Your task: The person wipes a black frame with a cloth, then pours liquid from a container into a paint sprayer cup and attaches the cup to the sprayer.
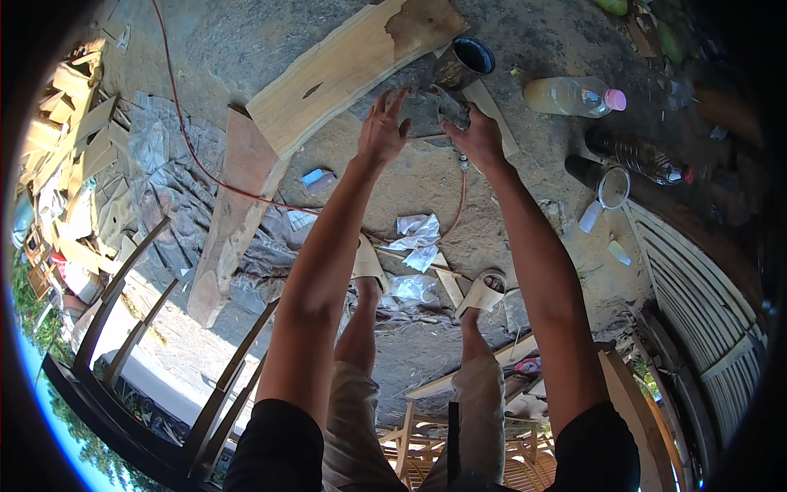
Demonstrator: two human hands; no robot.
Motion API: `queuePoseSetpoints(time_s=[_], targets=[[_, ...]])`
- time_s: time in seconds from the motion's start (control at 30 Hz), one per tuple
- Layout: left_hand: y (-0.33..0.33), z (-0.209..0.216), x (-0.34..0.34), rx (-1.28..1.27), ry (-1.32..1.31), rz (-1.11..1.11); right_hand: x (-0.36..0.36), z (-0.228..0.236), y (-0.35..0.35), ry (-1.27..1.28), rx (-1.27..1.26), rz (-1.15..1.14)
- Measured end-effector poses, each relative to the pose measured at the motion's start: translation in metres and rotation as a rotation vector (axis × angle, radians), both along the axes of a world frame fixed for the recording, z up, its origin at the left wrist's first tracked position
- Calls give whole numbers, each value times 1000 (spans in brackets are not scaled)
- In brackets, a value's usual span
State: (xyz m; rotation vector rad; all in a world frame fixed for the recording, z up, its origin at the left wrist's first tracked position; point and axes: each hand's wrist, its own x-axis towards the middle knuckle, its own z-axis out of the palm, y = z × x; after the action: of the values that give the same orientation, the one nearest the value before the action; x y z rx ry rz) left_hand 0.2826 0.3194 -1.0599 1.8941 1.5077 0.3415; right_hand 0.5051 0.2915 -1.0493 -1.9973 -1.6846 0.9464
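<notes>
My right hand (477, 141) grips a grey metal spray gun (447, 105), its thumb over the top. A metal fitting (464, 163) below that hand joins the gun to a thin red hose (461, 205). My left hand (382, 129) is held out just left of the gun, fingers apart and nothing in them. Just beyond the gun stands a dark cup (473, 56). A long, pale wooden board (328, 78) with a dark wet-looking patch at its far right end lies past my left hand. Part of the gun is hidden by my right fingers.
A bottle with a pink cap (566, 97), a dark bottle (648, 157) and a tipped cup (613, 189) lie on the right. Crumpled plastic (418, 238) lies near my feet. A second board (238, 197) and a black metal frame (123, 394) are on the left.
</notes>
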Motion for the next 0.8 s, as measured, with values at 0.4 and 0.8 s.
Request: queuePoseSetpoints(time_s=[0.4, 0.8], targets=[[53, -43, -107, -26, 414, 869, 15, 13, -1, -25, -39, 96], [-1, -72, -166, -381, -147, 1019, 8, 33, -8, 39, -33, 178]])
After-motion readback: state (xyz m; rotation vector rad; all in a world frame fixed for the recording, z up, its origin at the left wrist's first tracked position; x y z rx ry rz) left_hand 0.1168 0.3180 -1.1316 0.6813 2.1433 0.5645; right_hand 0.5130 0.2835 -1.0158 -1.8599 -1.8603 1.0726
